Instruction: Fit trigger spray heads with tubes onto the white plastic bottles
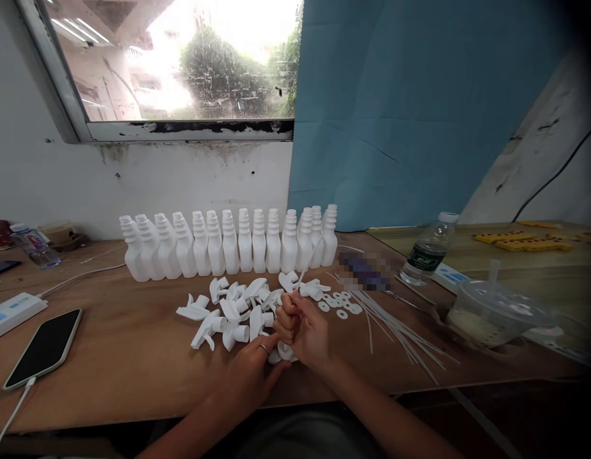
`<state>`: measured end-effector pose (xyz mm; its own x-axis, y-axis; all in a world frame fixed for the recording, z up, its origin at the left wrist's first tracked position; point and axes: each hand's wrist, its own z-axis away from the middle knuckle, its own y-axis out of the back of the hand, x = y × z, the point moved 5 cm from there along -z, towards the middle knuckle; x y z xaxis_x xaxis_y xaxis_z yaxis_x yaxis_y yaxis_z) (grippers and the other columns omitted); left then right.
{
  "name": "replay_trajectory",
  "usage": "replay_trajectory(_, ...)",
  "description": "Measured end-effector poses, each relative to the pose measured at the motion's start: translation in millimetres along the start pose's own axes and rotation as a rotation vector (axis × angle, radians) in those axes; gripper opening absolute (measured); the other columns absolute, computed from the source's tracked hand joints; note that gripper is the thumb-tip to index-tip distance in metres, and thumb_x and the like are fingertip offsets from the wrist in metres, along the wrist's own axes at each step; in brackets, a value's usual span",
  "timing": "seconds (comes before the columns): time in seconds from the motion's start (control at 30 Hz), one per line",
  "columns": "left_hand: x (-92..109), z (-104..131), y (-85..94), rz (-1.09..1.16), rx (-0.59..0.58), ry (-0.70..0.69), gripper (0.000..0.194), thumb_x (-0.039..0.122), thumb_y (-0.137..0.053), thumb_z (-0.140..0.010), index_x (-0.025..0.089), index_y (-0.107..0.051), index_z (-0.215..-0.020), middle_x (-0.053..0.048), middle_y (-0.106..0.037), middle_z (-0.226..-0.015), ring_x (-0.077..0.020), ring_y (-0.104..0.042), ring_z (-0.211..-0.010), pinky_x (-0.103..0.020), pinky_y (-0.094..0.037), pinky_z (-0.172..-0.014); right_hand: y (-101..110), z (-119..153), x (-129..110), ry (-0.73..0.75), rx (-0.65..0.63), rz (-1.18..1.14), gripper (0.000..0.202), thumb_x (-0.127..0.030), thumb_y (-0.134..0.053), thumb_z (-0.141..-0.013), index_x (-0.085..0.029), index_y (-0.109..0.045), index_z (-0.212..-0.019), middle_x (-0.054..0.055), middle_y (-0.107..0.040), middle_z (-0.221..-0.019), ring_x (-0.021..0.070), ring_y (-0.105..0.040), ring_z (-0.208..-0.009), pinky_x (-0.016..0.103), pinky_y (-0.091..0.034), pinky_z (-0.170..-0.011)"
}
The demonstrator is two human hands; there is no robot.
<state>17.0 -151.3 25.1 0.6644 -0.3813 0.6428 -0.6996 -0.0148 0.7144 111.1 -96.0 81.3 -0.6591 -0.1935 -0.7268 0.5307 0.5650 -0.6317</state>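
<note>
My left hand [250, 373], with a ring on one finger, is closed around a white trigger spray head [284, 352], which the fingers partly cover. Just above it, my right hand [305, 331] makes a fist around a thin white dip tube [310, 262] that slants up out of the fingers. Whether the tube's lower end touches the spray head is hidden. Loose white trigger spray heads [234, 307] lie in a pile left of and beyond my hands. Flat white ring washers [342, 313] and a fan of dip tubes [395, 328] lie to the right.
Several white bottles [244, 245] stand open in a row at the back. To the right are a water bottle [425, 252], a lidded plastic bowl [486, 319] and a pixelated dark item [364, 271]. A phone [44, 347] on a cable and a power strip [15, 313] lie left.
</note>
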Motion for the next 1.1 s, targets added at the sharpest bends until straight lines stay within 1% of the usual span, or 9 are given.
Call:
replay_trajectory(0.13,2,0,0.8,-0.016,0.006,0.017,0.014,0.026,-0.058,-0.091,0.020,-0.060,-0.104,-0.005,-0.068,-0.102,-0.0217,-0.065,-0.095,-0.033,-0.053,-0.083,-5,5,3,0.037,-0.077,0.062,0.050,-0.054,-0.056,-0.088,-0.021,-0.030,-0.060,-0.010,-0.020,-0.048,0.0038,-0.012,-0.039,0.019,-0.010,-0.037)
replay_trajectory(0.2,3,0,1.2,-0.022,0.015,0.026,0.009,0.026,-0.058,-0.090,0.020,-0.060,-0.097,-0.004,-0.068,-0.098,-0.0213,-0.066,-0.092,-0.031,-0.053,-0.079,-6,8,4,0.060,-0.100,0.081,0.050,-0.053,-0.055,-0.089,-0.021,-0.032,-0.060,-0.010,-0.021,-0.048,0.0038,-0.013,-0.039,0.019,-0.010,-0.037)
replay_trajectory(0.43,-2,1,-1.1,0.028,0.032,0.023,0.009,0.025,-0.059,-0.090,0.021,-0.060,-0.097,-0.004,-0.068,-0.099,-0.0204,-0.065,-0.092,-0.031,-0.053,-0.083,-7,13,6,0.087,-0.116,0.133,0.050,-0.053,-0.056,-0.089,-0.021,-0.033,-0.059,-0.009,-0.023,-0.049,0.0047,-0.017,-0.040,0.020,-0.012,-0.038)
replay_trajectory(0.63,2,0,2.1,0.004,0.025,0.034,0.006,0.026,-0.059,-0.090,0.020,-0.059,-0.093,-0.003,-0.068,-0.096,-0.0201,-0.066,-0.090,-0.030,-0.054,-0.079,-5,13,5,0.131,-0.122,0.114,0.049,-0.052,-0.053,-0.091,-0.021,-0.031,-0.059,-0.009,-0.022,-0.049,0.0044,-0.015,-0.040,0.021,-0.011,-0.039)
replay_trajectory(0.7,5,0,3.4,-0.004,0.018,0.032,0.011,0.025,-0.059,-0.090,0.021,-0.060,-0.101,-0.004,-0.068,-0.100,-0.0205,-0.066,-0.093,-0.031,-0.054,-0.082,-2,12,3,0.156,-0.090,0.085,0.050,-0.050,-0.054,-0.091,-0.021,-0.030,-0.059,-0.009,-0.021,-0.049,0.0042,-0.013,-0.039,0.020,-0.010,-0.039)
replay_trajectory(0.77,6,-1,3.8,-0.011,0.010,0.022,0.024,0.025,-0.058,-0.091,0.023,-0.059,-0.115,-0.005,-0.068,-0.108,-0.0218,-0.065,-0.100,-0.033,-0.053,-0.087,1,9,1,0.169,-0.036,0.037,0.050,-0.050,-0.054,-0.091,-0.021,-0.028,-0.059,-0.009,-0.019,-0.049,0.0043,-0.011,-0.040,0.020,-0.009,-0.038)
replay_trajectory(0.87,4,0,3.2,-0.021,0.005,0.005,0.040,0.026,-0.058,-0.091,0.024,-0.053,-0.131,-0.006,-0.067,-0.117,-0.0224,-0.064,-0.108,-0.035,-0.052,-0.094,6,6,0,0.128,0.034,-0.039,0.050,-0.049,-0.055,-0.090,-0.021,-0.026,-0.059,-0.010,-0.017,-0.049,0.0050,-0.010,-0.040,0.020,-0.008,-0.038)
replay_trajectory(0.97,1,1,2.3,-0.033,0.016,-0.004,0.043,0.026,-0.058,-0.091,0.024,-0.052,-0.134,-0.006,-0.067,-0.119,-0.0221,-0.064,-0.108,-0.035,-0.052,-0.095,7,5,-1,0.089,0.054,-0.093,0.051,-0.049,-0.057,-0.088,-0.021,-0.026,-0.059,-0.009,-0.017,-0.049,0.0054,-0.010,-0.040,0.020,-0.008,-0.038)
replay_trajectory(1.1,0,0,1.0,-0.032,0.024,-0.014,0.041,0.027,-0.058,-0.091,0.023,-0.054,-0.132,-0.007,-0.067,-0.119,-0.0222,-0.065,-0.107,-0.035,-0.053,-0.094,7,5,-2,0.084,0.051,-0.110,0.051,-0.048,-0.058,-0.088,-0.021,-0.027,-0.059,-0.010,-0.017,-0.049,0.0050,-0.010,-0.040,0.019,-0.009,-0.037)
